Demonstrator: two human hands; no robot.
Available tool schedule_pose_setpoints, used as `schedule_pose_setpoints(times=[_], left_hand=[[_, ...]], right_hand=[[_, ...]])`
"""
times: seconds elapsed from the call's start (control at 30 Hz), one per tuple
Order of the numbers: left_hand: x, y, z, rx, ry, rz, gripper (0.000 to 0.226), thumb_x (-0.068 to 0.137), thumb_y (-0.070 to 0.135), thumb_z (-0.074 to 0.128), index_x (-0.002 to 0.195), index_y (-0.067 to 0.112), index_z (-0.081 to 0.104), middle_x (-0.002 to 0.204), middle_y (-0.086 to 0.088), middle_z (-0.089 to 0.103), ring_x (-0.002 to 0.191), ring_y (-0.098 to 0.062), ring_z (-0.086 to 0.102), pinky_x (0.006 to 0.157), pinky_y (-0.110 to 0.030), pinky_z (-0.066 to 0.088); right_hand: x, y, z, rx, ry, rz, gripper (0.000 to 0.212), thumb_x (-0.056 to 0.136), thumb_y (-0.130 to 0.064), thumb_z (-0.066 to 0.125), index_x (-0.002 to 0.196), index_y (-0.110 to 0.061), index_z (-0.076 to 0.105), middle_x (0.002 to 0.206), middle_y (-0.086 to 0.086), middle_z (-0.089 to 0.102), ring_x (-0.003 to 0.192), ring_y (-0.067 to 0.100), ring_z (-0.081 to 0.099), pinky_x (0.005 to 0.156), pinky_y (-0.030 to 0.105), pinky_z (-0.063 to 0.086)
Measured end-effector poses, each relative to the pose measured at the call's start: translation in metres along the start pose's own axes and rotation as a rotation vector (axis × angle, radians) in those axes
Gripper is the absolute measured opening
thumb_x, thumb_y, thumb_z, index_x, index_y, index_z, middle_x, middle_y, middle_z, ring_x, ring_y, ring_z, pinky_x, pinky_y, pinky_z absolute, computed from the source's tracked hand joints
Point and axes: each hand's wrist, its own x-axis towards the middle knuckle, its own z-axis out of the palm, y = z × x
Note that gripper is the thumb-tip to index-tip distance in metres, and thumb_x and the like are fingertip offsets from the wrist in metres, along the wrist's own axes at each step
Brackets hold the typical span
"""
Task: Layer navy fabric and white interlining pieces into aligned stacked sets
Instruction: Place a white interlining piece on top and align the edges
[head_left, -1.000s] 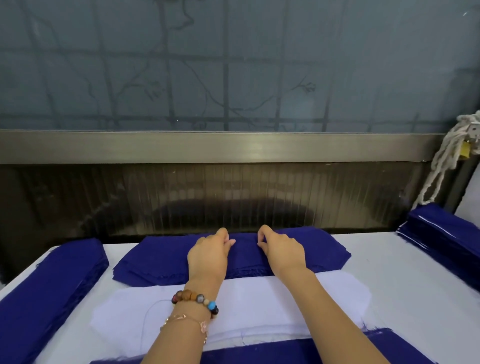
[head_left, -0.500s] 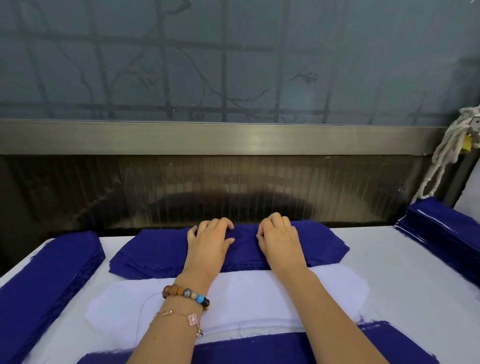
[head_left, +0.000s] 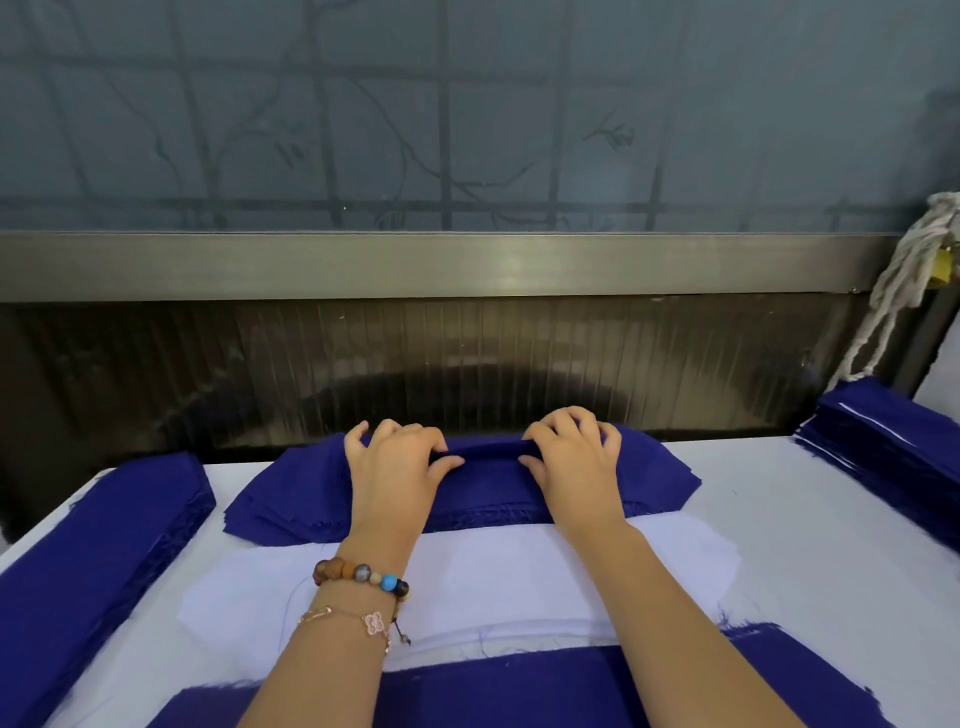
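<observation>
Navy stack (head_left: 291, 499) far centre | step (we judge): peeling its top piece (head_left: 491, 451), left hand (head_left: 395, 473) and right hand (head_left: 576, 462) pinching a ridge | next: lay it square on white interlining (head_left: 493, 582) nearer us

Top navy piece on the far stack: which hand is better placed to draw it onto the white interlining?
Right hand, narrowly: its fingers curl fully over the raised fold of the top navy piece; the left hand pinches it too, so likely both lift together.
</observation>
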Motion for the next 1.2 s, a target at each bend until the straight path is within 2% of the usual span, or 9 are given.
schedule_pose_setpoints(times=[0.1,0.33,0.43,0.6,0.77,0.87,0.93,1.03,1.2], left_hand=[[0.0,-0.009,-0.008,0.061,-0.084,-0.125,0.018,0.093,0.041,0.057,0.109,0.033,0.061,0.107,0.01,0.062,0.113,-0.016,0.05,0.113,-0.051,0.017],[0.009,-0.051,-0.043,0.061,-0.221,-0.409,0.008,0.092,0.025,0.063,0.098,0.031,0.064,0.108,-0.001,0.062,0.118,-0.027,0.049,0.11,-0.063,0.02],[0.008,-0.063,-0.05,0.076,-0.244,-0.514,0.014,0.091,0.028,0.064,0.105,0.029,0.065,0.121,-0.007,0.058,0.126,-0.033,0.043,0.11,-0.066,0.018],[0.005,-0.07,-0.054,0.08,-0.249,-0.626,0.04,0.091,0.044,0.061,0.125,0.023,0.057,0.138,-0.011,0.047,0.133,-0.037,0.034,0.111,-0.067,0.014],[0.005,-0.073,-0.055,0.098,-0.059,-0.645,0.03,0.092,0.035,0.062,0.115,0.015,0.063,0.12,-0.014,0.055,0.122,-0.038,0.042,0.107,-0.066,0.021],[0.002,-0.077,-0.053,0.083,0.044,-0.625,0.033,0.091,0.036,0.062,0.115,0.012,0.063,0.115,-0.015,0.059,0.116,-0.039,0.045,0.104,-0.06,0.027],[-0.002,-0.078,-0.049,0.055,0.006,-0.654,0.039,0.092,0.037,0.062,0.121,0.011,0.061,0.118,-0.017,0.059,0.115,-0.039,0.046,0.099,-0.053,0.029],[-0.007,-0.081,-0.041,0.031,-0.059,-0.681,0.04,0.095,0.035,0.058,0.128,0.012,0.056,0.128,-0.018,0.053,0.12,-0.041,0.042,0.098,-0.053,0.031],[-0.005,-0.086,-0.034,0.046,0.016,-0.658,0.033,0.097,0.027,0.055,0.127,0.014,0.058,0.126,-0.018,0.056,0.118,-0.041,0.044,0.096,-0.051,0.031]], right_hand=[[0.001,0.012,-0.007,-0.022,-0.025,0.11,0.024,0.096,-0.035,0.052,0.119,-0.029,0.056,0.124,-0.005,0.053,0.128,0.019,0.034,0.11,0.041,0.02],[0.002,0.049,-0.024,-0.122,-0.058,0.367,0.02,0.095,-0.036,0.052,0.112,-0.027,0.059,0.121,-0.001,0.055,0.121,0.024,0.038,0.105,0.046,0.025],[0.001,0.065,-0.027,-0.138,-0.089,0.491,0.024,0.096,-0.036,0.051,0.118,-0.027,0.058,0.122,0.003,0.053,0.12,0.027,0.037,0.103,0.046,0.026],[-0.004,0.082,-0.025,-0.089,-0.073,0.626,0.031,0.096,-0.036,0.053,0.123,-0.022,0.056,0.121,0.007,0.054,0.117,0.03,0.042,0.095,0.044,0.032],[-0.005,0.084,-0.018,-0.052,-0.036,0.67,0.029,0.095,-0.035,0.054,0.119,-0.019,0.059,0.116,0.008,0.059,0.113,0.03,0.044,0.089,0.041,0.031],[-0.006,0.086,-0.016,-0.038,-0.023,0.688,0.029,0.095,-0.035,0.054,0.118,-0.019,0.058,0.114,0.008,0.06,0.112,0.03,0.046,0.089,0.041,0.032],[-0.006,0.086,-0.015,-0.017,-0.018,0.696,0.028,0.096,-0.035,0.054,0.118,-0.019,0.056,0.113,0.008,0.061,0.111,0.029,0.046,0.089,0.041,0.032],[-0.007,0.087,-0.013,-0.001,-0.012,0.693,0.026,0.096,-0.034,0.053,0.117,-0.018,0.055,0.112,0.008,0.061,0.11,0.03,0.046,0.087,0.04,0.031],[-0.006,0.088,-0.011,-0.037,-0.007,0.69,0.025,0.097,-0.033,0.052,0.112,-0.014,0.057,0.108,0.009,0.061,0.107,0.03,0.046,0.083,0.039,0.03]])
